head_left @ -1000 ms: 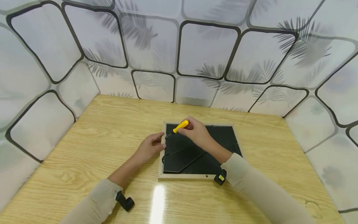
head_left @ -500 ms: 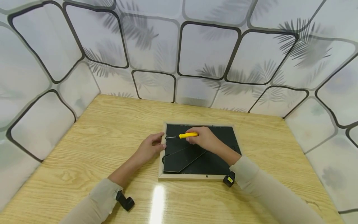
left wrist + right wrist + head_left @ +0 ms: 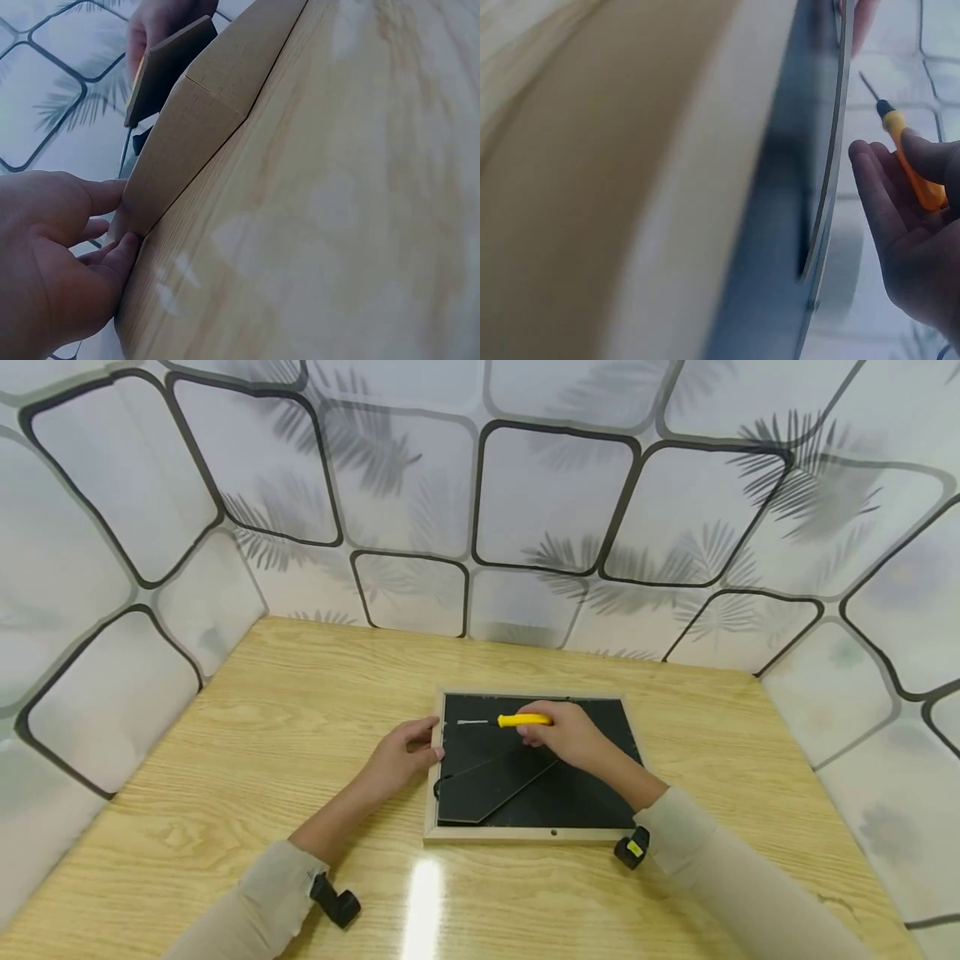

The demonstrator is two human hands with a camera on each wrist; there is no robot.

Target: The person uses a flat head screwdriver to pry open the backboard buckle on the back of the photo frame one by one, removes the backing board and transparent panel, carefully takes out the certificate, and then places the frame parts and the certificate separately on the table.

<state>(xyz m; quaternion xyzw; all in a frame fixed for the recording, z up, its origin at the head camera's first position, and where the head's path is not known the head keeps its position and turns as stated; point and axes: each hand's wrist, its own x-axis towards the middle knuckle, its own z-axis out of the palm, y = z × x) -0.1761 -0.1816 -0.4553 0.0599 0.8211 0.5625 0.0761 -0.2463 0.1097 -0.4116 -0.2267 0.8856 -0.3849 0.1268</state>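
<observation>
A picture frame (image 3: 498,835) with a pale wooden rim lies back side up on the table, its black backing board (image 3: 487,718) and stand leg (image 3: 480,793) showing. At its left rim my left hand (image 3: 397,756) holds the edge; in the left wrist view the left fingers (image 3: 112,259) and thumb bear against the wooden side. My right hand (image 3: 573,735) grips a screwdriver (image 3: 525,720) by its yellow handle, above the backing. The screwdriver's metal tip points left, just short of the left rim. The right wrist view shows the screwdriver (image 3: 907,157) between thumb and fingers.
The wooden table (image 3: 315,693) surrounds the frame. Patterned fabric walls (image 3: 555,502) stand behind it and at both sides. A small dark hole (image 3: 554,832) shows in the front rim. Each sleeve cuff carries a black wrist camera (image 3: 336,900).
My right hand has moved to the right with the screwdriver, which has swung from slanted to nearly level across the view. Its tip has come away from the left rim. The left hand stays put.
</observation>
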